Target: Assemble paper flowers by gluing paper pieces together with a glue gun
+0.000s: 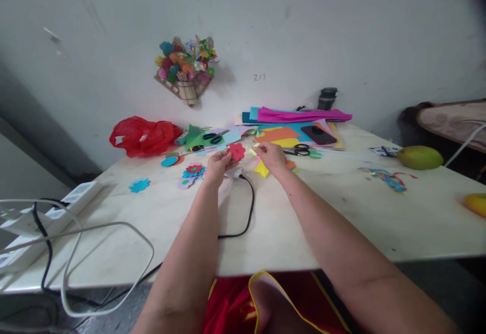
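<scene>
Between its thumb and fingers, my left hand holds a red paper flower up over the table. My right hand is closed in a pinch on a small pale yellow paper piece, just right of the flower. Under the hands lie a yellow packet and a white device with a black cable. Left of my left hand is a small pile of layered paper flowers. A blue paper flower lies farther left, near round paper discs.
Scissors lie right of my right hand, another pair behind. Coloured sheets and a phone are at the back. A red bag, a power strip with loose cables, and a green mango flank the table.
</scene>
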A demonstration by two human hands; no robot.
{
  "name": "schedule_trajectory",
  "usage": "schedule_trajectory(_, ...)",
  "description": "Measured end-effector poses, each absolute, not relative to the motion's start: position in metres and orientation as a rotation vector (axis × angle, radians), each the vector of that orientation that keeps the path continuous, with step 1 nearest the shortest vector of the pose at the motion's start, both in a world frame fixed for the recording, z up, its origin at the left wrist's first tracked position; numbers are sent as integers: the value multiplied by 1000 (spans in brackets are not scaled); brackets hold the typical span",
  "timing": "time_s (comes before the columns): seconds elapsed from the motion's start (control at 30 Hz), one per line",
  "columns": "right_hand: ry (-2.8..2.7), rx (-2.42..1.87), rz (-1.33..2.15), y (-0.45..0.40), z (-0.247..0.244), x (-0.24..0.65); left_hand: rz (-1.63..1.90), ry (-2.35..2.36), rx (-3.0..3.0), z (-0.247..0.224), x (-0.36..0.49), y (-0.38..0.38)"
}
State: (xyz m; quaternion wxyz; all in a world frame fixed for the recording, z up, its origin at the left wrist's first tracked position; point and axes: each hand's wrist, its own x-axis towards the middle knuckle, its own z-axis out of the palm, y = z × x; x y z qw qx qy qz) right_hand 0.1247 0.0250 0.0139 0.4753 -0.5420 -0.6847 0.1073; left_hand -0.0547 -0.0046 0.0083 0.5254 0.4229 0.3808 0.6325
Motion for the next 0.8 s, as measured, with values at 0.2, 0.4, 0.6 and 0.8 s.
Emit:
schedule_trajectory(0.2,-1642,-1160,295,39,8,130,1489,931,1018,10,-54,-6)
schedule_trajectory(0.4,-1590,-1004,452,42,9,125,1485,943,1026,10,-54,-6)
schedule_trajectory(0.6,-1569,-977,555,33,13,119,1469,906,1065,7,-53,-5)
schedule_trajectory(0.8,-1611,-915,567,24,20,116,1455,871,1080,8,-52,-7)
